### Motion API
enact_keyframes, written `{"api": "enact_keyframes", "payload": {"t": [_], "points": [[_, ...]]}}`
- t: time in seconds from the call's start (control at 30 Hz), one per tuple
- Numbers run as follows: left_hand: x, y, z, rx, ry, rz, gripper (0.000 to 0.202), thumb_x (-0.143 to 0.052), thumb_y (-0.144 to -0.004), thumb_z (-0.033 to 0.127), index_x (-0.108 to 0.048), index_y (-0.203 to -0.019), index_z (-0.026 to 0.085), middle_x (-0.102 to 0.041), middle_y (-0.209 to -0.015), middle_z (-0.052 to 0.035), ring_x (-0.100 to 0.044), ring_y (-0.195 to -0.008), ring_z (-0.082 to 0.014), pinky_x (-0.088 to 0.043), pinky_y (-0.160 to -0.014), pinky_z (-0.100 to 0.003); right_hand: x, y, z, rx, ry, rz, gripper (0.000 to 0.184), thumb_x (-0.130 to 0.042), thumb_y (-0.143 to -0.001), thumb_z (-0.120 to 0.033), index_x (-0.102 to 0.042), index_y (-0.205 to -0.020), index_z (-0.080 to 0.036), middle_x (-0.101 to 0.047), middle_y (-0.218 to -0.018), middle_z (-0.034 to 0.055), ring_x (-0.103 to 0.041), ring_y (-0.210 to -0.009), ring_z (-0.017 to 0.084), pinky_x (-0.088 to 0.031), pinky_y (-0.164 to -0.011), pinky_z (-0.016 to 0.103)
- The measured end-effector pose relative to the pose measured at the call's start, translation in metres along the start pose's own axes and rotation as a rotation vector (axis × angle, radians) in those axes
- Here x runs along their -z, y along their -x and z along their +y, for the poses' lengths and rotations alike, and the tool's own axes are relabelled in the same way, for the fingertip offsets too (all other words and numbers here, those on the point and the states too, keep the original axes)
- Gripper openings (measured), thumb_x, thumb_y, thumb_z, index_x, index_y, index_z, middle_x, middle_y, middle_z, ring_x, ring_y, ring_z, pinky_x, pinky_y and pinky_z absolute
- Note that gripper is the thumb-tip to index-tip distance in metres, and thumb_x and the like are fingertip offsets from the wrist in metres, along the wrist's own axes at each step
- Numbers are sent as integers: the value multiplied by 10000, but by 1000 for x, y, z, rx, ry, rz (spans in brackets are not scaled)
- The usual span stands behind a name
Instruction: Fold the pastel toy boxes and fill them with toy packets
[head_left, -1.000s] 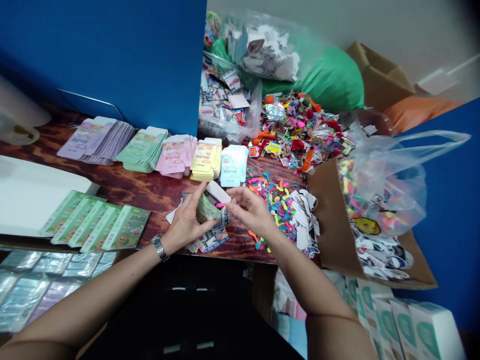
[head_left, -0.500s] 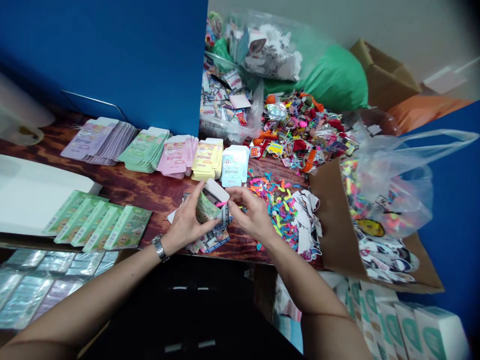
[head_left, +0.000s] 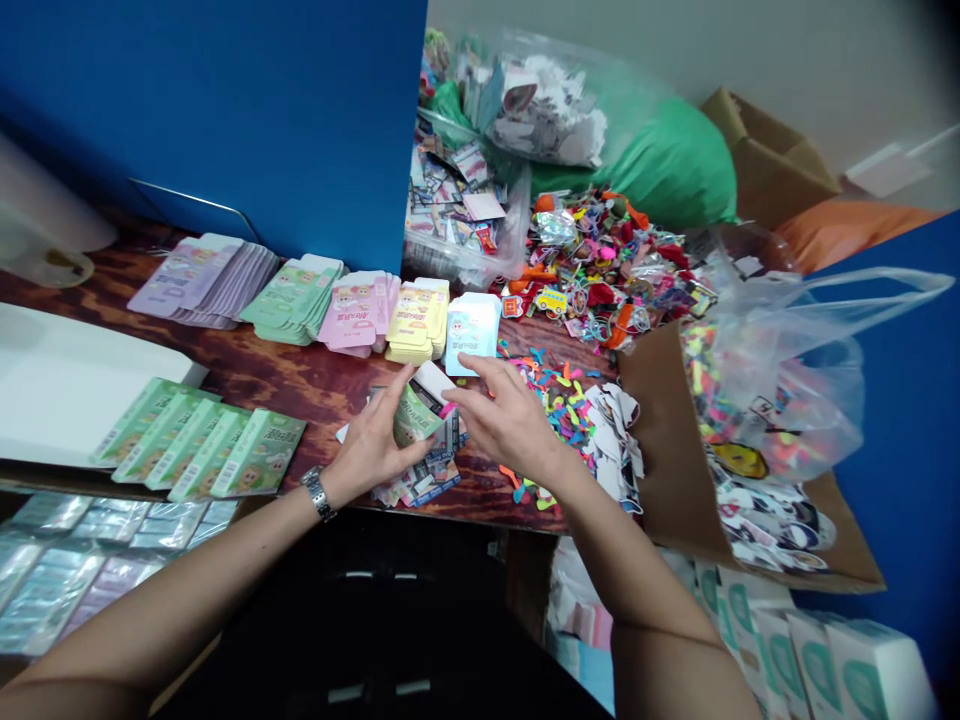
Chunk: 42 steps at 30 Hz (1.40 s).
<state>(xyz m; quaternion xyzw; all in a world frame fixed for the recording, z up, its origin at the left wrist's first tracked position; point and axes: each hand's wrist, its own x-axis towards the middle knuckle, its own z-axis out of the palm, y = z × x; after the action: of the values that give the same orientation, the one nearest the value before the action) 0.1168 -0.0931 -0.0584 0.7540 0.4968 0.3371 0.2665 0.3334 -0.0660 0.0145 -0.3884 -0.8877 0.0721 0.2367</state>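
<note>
"What's new?"

"My right hand (head_left: 510, 415) has spread. Half a second ago, its thumb and first finger were close together by the mouth of the green box (head_left: 417, 420). Now they're apart, and the first finger hides a bit of the light blue stack (head_left: 472, 330)."

"Where's the box?"

"In my left hand (head_left: 373, 447), tipped, between thumb and fingers, above the printed cards (head_left: 429, 484). Its white flap (head_left: 433, 381) is up, so I think it's not done. A pink bit (head_left: 448, 410) shows at its mouth. I can't tell if my right thumb touches it."

"Any room?"

"Left, bare table (head_left: 315, 375) shows before the row of green boxes (head_left: 261, 458). Right is tight: bright little pieces (head_left: 566, 400), white cut-outs (head_left: 616, 445), then a cardboard box (head_left: 660, 440). The near edge is just past the cards."
</note>
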Motion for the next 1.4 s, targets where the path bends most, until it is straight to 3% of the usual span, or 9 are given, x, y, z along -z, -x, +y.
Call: {"api": "enact_keyframes", "payload": {"t": [0.13, 0.37, 0.53, 0.67, 0.73, 0.83, 1.07, 1.27, 1.4], "points": [[2, 0, -3, 9, 1, -38, 939, -713, -794, 336, -171, -1553, 227, -441, -1511, -142, -493, -1352, -288, -447, -1096, -424, -1, 1, 6, 42, 4, -49, 152, -563, -927, -179, -699, -970, -230, -610, -1302, 122, -542, -1199, 264, -499, -987, 473], [0, 3, -3, -64, -69, 37, 913, -717, -813, 399, -187, -1540, 246, -517, -1412, -139, -583, -1236, -274, -520, -983, -387, 0, 3, -3, 73, -74, 55, 203, -545, -937, -176, -675, -1086, -224, -603, -1312, 128, -572, -1177, 227, -513, -966, 418], [0, 5, -1, -108, -23, 36, 802, -744, -794, 406, -307, -1450, 259, -576, -1304, -108, -628, -1141, -250, -552, -907, -371, -18, 11, -8, -12, -210, 53, 216, -516, -965, -178, -680, -1097, -227, -644, -1245, 116, -601, -1158, 219, -522, -950, 403], [1, 5, 0, -163, -27, 26, 709, -740, -798, 376, -359, -1384, 258, -597, -1243, -94, -641, -1100, -232, -560, -884, -353, -29, 15, -20, -178, -325, 117, 340, -510, -977, -198, -580, -1307, -248, -662, -1254, 94, -634, -1149, 201, -525, -979, 364], [2, 6, 0, -169, -47, 22, 722, -725, -811, 371, -332, -1405, 255, -595, -1254, -102, -647, -1101, -234, -564, -882, -354, -31, 15, -26, -267, -366, 176, 375, -517, -974, -200, -554, -1341, -265, -678, -1247, 73, -654, -1123, 191, -527, -987, 349], [3, 7, 0, -170, -74, 44, 809, -702, -829, 376, -235, -1475, 239, -578, -1311, -128, -645, -1140, -250, -559, -909, -364, -30, 13, -31, -262, -446, 211, 288, -506, -972, -178, -645, -1208, -266, -712, -1170, 55, -665, -1098, 182, -528, -988, 352], [3, 8, 4, -116, -157, 11, 930, -663, -855, 437, -98, -1558, 213, -509, -1423, -172, -593, -1233, -287, -538, -948, -363, -26, 7, -28, -455, -628, 104, 170, -587, -924, -253, -690, -1056, -220, -721, -1019, 57, -681, -956, 184, -575, -743, 287], [4, 8, 7, -129, -300, -26, 999, -610, -875, 442, 63, -1571, 193, -600, -1198, -151, -643, -1039, -276, -564, -781, -347, -27, 6, -35, -322, -420, 140, 241, -545, -890, -104, -708, -1028, -215, -733, -1021, 60, -685, -980, 189, -549, -914, 350], [5, 7, 8, -151, -434, -13, 1062, -587, -863, 448, 157, -1546, 119, -579, -1080, -157, -628, -911, -283, -551, -682, -359, -39, 13, -44, -273, -359, 238, 324, -509, -957, -145, -657, -1222, -257, -724, -1134, 63, -669, -1086, 200, -531, -997, 383]]}}
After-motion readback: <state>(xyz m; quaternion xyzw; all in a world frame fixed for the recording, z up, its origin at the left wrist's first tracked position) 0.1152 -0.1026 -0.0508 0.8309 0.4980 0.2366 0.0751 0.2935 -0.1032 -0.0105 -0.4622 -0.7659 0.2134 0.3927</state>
